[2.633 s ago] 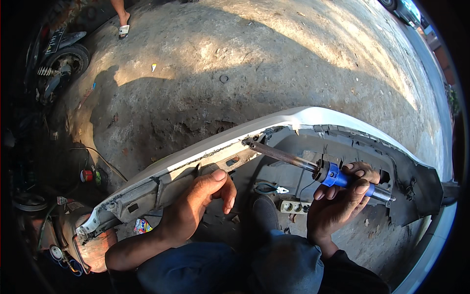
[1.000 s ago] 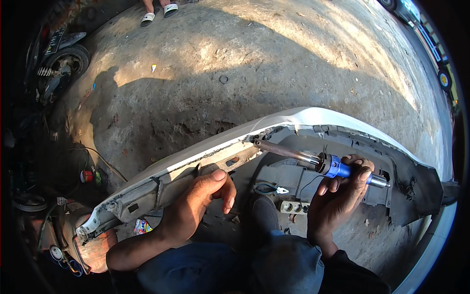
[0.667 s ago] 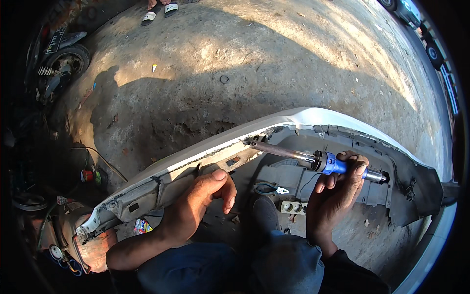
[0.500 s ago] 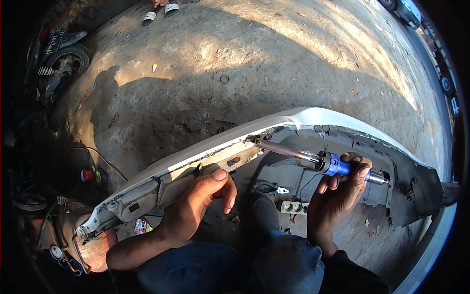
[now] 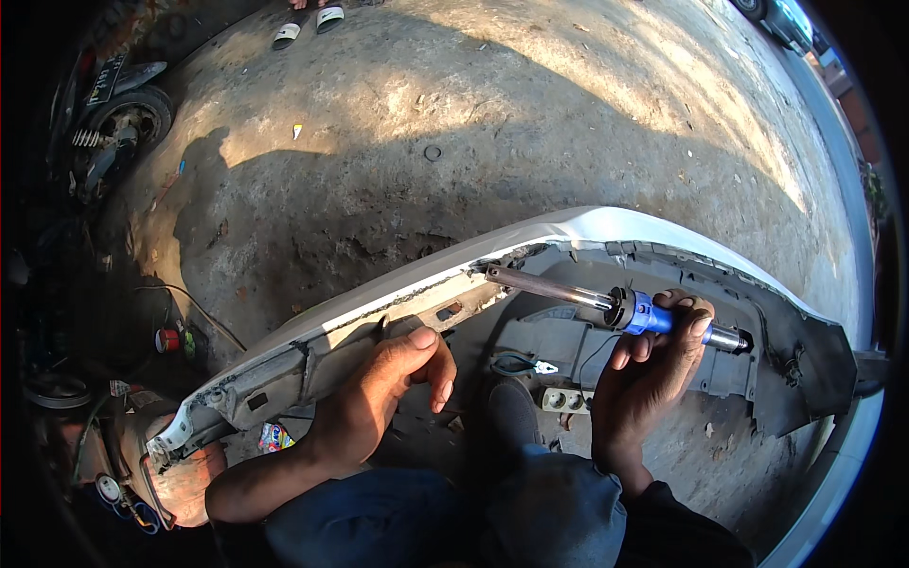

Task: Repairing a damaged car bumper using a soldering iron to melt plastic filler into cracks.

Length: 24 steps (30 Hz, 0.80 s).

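Observation:
A long white car bumper (image 5: 620, 225) lies across my lap with its grey inner side toward me. In my right hand (image 5: 653, 388) is a soldering iron (image 5: 653, 317) with a blue handle, gripped near its back end. Its long metal shaft points left, and the flat tip meets the bumper's inner edge at a dark, rough seam. My left hand (image 5: 383, 383) curls at the bumper's near edge, left of the tip, thumb uppermost; part of its grip is hidden.
Below the bumper lie a white socket strip (image 5: 566, 401) and a plug (image 5: 545, 367) with its cord. An orange tank (image 5: 185, 483) with a gauge stands at lower left. A motorcycle wheel (image 5: 128, 118) is at far left. Another person's sandals (image 5: 287, 36) are at the top.
The soldering iron's handle and my right hand have shifted slightly down and left; the tip stays at the seam. My left hand holds still. Vehicles at the right rim have moved.

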### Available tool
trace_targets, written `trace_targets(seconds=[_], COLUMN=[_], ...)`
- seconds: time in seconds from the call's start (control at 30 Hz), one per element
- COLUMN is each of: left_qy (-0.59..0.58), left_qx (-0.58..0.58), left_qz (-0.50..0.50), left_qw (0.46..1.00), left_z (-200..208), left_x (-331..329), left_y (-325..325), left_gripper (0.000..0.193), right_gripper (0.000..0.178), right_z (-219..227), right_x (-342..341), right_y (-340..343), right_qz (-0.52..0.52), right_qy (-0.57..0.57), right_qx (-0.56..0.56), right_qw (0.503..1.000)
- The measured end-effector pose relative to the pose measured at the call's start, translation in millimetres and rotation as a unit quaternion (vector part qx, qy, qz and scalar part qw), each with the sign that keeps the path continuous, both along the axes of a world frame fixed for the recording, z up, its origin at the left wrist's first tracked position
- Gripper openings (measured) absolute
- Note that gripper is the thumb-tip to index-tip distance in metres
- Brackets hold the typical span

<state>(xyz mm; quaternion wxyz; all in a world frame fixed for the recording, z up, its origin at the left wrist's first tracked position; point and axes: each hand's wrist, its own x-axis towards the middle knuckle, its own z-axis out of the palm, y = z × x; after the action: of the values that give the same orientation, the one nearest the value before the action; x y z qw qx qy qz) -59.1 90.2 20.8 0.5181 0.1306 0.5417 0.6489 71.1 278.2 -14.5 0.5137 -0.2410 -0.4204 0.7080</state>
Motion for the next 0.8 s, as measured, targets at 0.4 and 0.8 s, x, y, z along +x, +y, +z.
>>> trace_targets(seconds=[0.4, 0.8], left_qy=[0.003, 0.007], left_qx=[-0.001, -0.003], left_qz=[-0.003, 0.011], left_qw=[1.0, 1.0], left_z=[-0.1, 0.1], left_x=[0.2, 1.8], left_y=[-1.1, 2.5], left_gripper=[0.041, 0.039], right_gripper=[0.027, 0.026], right_z=[-2.7, -5.9], right_x=[0.7, 1.5], right_y=[0.1, 3.6], right_qz=[0.014, 0.004], right_qy=[0.004, -0.007], right_qx=[-0.006, -0.02], right_qw=[1.0, 1.0])
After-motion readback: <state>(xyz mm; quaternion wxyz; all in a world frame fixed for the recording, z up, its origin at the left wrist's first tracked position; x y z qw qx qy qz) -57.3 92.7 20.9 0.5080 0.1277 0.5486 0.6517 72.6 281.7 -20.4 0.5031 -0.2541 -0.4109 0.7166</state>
